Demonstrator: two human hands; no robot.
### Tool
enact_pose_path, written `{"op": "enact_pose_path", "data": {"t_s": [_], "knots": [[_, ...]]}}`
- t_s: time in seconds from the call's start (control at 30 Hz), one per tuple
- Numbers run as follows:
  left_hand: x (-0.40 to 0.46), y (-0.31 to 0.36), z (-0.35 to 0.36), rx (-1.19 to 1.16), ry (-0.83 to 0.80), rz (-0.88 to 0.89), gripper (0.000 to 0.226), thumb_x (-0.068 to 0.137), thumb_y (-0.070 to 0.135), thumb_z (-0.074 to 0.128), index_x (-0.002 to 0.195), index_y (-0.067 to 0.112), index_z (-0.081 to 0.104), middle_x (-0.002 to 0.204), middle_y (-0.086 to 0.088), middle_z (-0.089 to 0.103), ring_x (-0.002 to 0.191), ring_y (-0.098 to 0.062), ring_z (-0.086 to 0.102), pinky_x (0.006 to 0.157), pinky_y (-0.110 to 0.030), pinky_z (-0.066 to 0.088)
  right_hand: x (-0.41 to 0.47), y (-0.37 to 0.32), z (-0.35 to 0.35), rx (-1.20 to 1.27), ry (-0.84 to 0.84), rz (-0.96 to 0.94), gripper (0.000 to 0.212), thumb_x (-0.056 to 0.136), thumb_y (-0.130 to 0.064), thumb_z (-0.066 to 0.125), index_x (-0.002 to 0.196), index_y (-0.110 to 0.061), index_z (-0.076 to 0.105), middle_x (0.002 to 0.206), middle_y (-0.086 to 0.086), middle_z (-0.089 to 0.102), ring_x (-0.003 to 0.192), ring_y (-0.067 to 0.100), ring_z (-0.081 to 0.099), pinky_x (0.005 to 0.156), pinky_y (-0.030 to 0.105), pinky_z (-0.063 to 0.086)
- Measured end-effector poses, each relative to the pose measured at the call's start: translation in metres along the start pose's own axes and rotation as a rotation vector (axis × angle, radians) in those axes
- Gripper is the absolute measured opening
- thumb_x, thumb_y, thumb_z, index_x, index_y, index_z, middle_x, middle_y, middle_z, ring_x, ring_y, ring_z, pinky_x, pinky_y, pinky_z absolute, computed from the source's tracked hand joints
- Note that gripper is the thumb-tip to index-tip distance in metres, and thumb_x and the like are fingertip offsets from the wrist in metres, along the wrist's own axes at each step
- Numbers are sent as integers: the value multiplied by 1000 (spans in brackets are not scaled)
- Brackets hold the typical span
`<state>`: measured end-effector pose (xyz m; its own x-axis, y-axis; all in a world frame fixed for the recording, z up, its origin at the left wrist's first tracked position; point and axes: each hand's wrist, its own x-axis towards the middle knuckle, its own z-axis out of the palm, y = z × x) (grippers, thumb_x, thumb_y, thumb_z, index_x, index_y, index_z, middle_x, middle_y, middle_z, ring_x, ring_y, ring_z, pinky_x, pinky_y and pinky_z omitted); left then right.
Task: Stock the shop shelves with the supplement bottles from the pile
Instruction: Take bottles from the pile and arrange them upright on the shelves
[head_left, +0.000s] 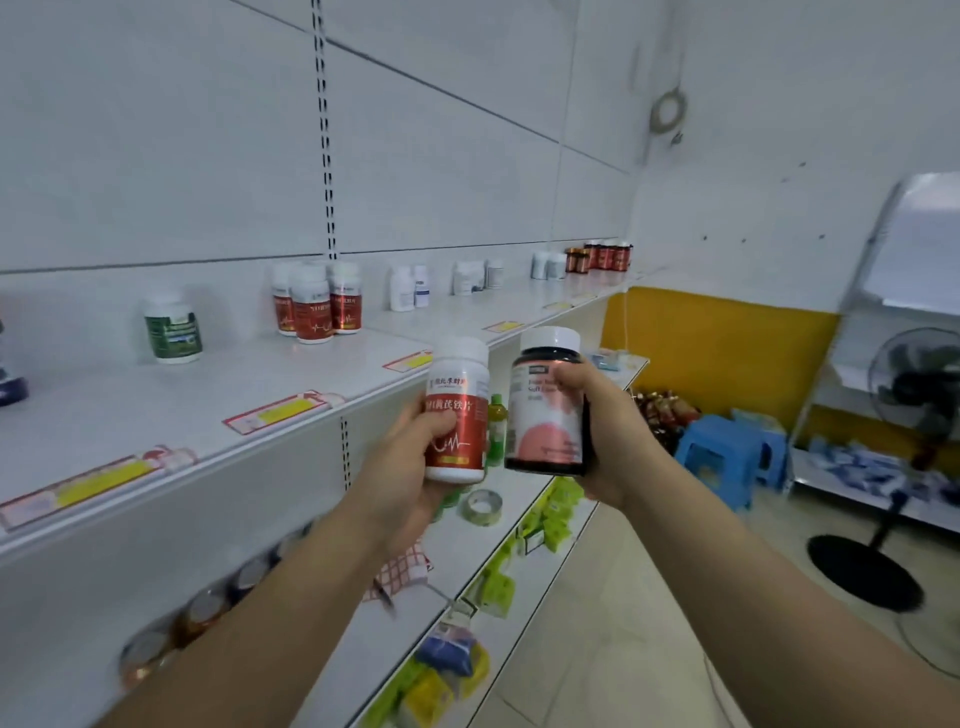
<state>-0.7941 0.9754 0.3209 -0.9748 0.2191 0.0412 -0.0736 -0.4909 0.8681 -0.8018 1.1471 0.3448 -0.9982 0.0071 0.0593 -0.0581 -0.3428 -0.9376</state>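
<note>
1. A white bottle with a red label (457, 415) is gripped by the left hand (410, 467). It is held upright in front of the top shelf (218, 410). Chinese writing and a white heartbeat line are printed on the label.
2. A dark bottle with a pink label (546, 410) and a white cap is gripped by the right hand (597, 421), just beside the first bottle. The word "Soft" can be made out on it; the rest is too blurred to read.
3. Red and yellow price tags (283, 411) are stuck along the shelf's front edge. Their writing cannot be read.
4. A green-labelled bottle (173, 328) is stood alone on the shelf.
5. Three red-labelled bottles (314, 304) like the first one are grouped farther back.
6. White bottles (409, 287) and small dark red bottles (605, 254) are lined up toward the far end.
</note>
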Motion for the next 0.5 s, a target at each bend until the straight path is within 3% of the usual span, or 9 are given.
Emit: {"op": "enact_pose_path", "data": {"t_s": [0.17,0.23,0.33,0.5], "knots": [[59,-6,9,142,62,118,36,93,12,45,127,23,49,108,-8,65,92,-22,64,79,-40,52,73,-6,-15,-124,-114,-61,43,83,-17,68,121,-15,49,100,13,65,75,25,67,70,43,59],[78,-3,10,285,153,187,40,92,15,50,131,25,45,110,-5,65,94,-19,66,74,-34,52,104,-9,-18,-152,-160,-88,40,81,-15,71,116,-18,51,103,13,65,77,25,68,70,44,59],[103,8,15,433,277,287,47,89,15,58,133,23,43,112,-1,66,96,-15,67,81,-32,52,152,-15,-17,-203,-233,-119,28,84,-13,68,104,-26,55,102,8,68,85,27,69,76,47,57],[133,33,8,608,560,410,48,82,6,68,116,30,45,112,1,59,103,-20,62,94,-44,50,213,-19,-2,-323,-427,-193,27,81,-20,71,101,-32,57,106,2,68,97,26,66,87,50,54]]}}
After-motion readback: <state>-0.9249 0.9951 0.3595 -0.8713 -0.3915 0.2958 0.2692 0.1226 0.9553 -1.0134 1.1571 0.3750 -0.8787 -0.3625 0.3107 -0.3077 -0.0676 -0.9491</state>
